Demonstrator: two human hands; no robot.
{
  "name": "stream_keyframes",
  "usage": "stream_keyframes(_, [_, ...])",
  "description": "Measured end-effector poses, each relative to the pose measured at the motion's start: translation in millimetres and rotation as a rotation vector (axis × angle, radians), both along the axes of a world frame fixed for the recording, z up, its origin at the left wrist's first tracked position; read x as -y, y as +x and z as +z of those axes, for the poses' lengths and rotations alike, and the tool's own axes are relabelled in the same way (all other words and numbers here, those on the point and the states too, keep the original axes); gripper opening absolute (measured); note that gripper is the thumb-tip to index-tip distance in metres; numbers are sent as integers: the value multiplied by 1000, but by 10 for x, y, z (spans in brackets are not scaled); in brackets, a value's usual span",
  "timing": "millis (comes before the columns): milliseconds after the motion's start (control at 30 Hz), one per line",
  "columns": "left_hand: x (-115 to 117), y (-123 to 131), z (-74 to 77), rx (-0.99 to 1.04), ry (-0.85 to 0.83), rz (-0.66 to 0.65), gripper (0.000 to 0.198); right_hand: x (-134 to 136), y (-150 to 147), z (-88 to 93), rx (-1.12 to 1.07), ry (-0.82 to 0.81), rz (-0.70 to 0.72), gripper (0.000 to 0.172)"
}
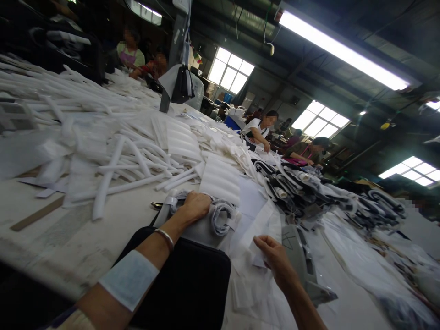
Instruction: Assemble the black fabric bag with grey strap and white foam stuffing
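Note:
A black flat bag lies in front of me, with a grey-white panel beyond its top edge. My left hand is closed over plastic-wrapped handles at that panel; its fingertips are hidden, so what it grips cannot be made out. One wrapped handle loop shows just right of the hand. To the right of the bag, my right hand pinches the edge of a thin white sheet between thumb and fingers. A ribbed white foam pad lies just beyond the left hand.
White foam rods are piled at the left and back. A brown strip lies near the left table edge. A grey tape dispenser-like device stands at right, before stacked dark rolled pieces. Other people work farther back.

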State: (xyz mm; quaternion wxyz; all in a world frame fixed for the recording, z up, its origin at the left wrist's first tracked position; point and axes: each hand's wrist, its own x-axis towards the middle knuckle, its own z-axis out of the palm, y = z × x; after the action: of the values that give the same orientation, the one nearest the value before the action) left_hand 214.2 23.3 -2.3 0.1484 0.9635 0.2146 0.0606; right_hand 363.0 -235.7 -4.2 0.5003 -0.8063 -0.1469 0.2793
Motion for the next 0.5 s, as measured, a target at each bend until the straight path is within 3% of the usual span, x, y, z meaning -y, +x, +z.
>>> stream_keyframes(300, [-84, -126, 103, 120, -51, 19, 31, -60, 141, 64, 57, 217, -24, 39])
stream_keyframes(500, [-304, -249, 149, 178, -66, 12, 36, -271, 307, -64, 221, 290, -164, 48])
